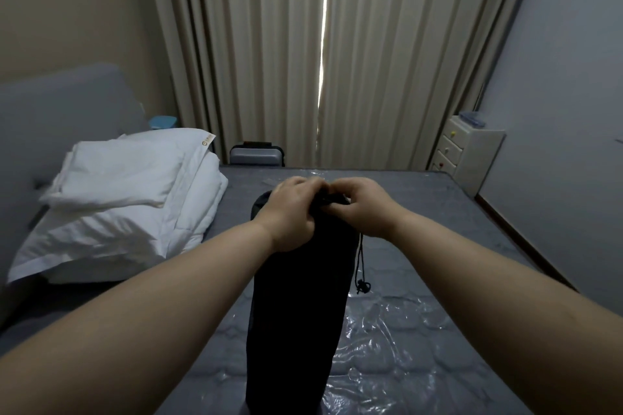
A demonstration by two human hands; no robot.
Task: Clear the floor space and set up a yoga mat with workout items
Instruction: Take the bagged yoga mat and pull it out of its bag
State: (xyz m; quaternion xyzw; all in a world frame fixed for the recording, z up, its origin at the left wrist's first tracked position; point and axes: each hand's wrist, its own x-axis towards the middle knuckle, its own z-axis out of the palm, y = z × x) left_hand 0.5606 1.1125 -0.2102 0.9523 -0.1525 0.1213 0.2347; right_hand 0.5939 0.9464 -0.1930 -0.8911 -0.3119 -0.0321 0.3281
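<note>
While both hands [318,209] pinch the bag [296,313] — bedding [128,199] left, suitcase [257,155] behind.

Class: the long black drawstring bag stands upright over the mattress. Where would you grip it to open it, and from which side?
Grip the gathered neck at the top of the black bag, from above, one hand per side, as the left hand and right hand do. The neck is narrow and bunched; the drawstring hangs on its right.

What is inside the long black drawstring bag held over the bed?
Nothing inside shows. The long black drawstring fabric bag is opaque, and the left hand and right hand grip its gathered mouth. Its tall tube shape suggests something rolled, perhaps a mat, but that is covered.
</note>
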